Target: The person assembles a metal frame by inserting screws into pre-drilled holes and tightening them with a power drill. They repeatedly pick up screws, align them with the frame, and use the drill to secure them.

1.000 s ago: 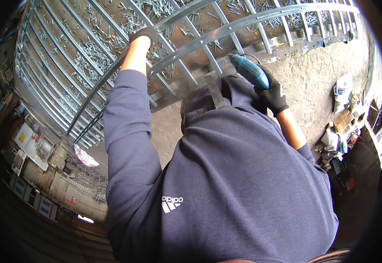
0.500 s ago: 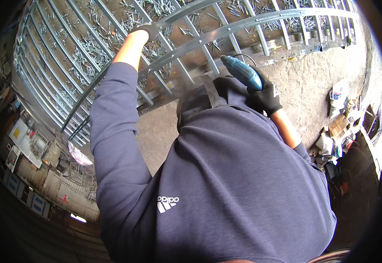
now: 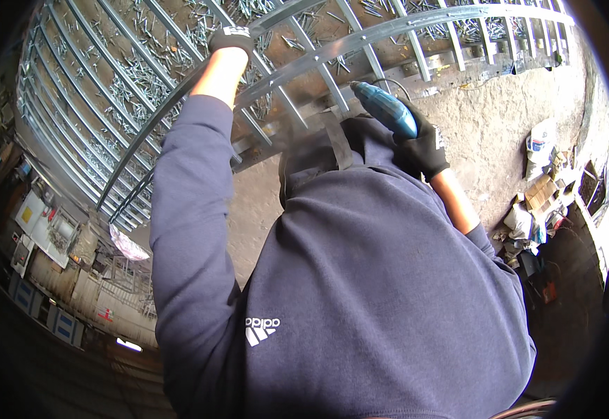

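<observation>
My right hand (image 3: 423, 148), in a black glove, is closed around a blue power screwdriver (image 3: 386, 110) held near the lower edge of a metal frame. The tool's dark tip points up and left, and a cable loops behind it. My left hand (image 3: 232, 42), also gloved in black, rests at a curved metal rail (image 3: 136, 143) of the frame. The back of that glove shows, but its fingers are hidden. A second curved rail (image 3: 332, 50) with small fastener heads runs beside it. Many straight metal bars (image 3: 419, 54) cross these rails.
Loose screws or nails (image 3: 133, 91) lie scattered in heaps under the bars. A white sack (image 3: 540, 143), cardboard (image 3: 540, 192) and other clutter sit at the right on a concrete floor (image 3: 489, 133). White equipment (image 3: 42, 220) stands at the left.
My left hand has shifted slightly up along the rail and turned, so the back of its glove now shows. The left forearm swung a little right. My right hand and the power screwdriver barely moved.
</observation>
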A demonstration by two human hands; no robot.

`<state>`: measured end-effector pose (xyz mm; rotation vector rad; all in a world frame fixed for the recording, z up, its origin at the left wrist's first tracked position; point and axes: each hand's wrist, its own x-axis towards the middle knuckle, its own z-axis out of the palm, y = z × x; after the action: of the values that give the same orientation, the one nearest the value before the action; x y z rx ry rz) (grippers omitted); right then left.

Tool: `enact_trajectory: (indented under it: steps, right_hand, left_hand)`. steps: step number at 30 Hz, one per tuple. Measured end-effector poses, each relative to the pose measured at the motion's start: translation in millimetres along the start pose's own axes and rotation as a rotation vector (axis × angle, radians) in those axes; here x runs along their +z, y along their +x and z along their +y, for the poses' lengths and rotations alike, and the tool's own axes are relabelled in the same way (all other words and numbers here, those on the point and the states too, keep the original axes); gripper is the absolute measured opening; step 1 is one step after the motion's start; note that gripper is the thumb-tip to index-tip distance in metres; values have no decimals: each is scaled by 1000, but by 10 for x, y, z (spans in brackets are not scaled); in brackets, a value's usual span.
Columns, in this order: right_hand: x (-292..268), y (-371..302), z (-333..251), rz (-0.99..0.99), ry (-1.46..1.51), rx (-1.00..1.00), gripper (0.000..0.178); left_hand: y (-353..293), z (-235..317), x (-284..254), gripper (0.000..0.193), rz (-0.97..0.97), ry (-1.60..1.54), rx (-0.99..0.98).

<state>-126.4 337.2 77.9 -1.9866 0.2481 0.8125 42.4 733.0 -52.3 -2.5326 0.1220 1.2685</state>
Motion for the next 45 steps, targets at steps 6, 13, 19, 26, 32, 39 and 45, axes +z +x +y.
enact_trajectory:
  steps: [6,13,19,26,32,39,45]
  right_hand:
    - [28,-108,-54,-14,-92,-3,62]
    - [-8,-208,-92,-20,-146,39,63]
    - [-14,-195,-71,-13,-123,-55,65]
    - [-11,-240,39,-15,-73,11,65]
    - [-11,-279,149,-13,-88,-69,65]
    - [136,-270,153,-136,-294,-252,67]
    - [580,-299,48,-258,-444,-574,66]
  left_hand:
    - [-88,-77,160,36,93,-148,-46]
    - [-429,-296,101,42,263,-422,-149]
    - [-321,-210,152,34,298,-172,-39]
    - [-71,-309,530,36,237,-547,-84]
    - [-782,-606,1405,43,465,-2701,-112]
    - [-2433,-299,2571,36,800,-3662,720]
    - [-3277,45,3203,41,861,-3752,1033]
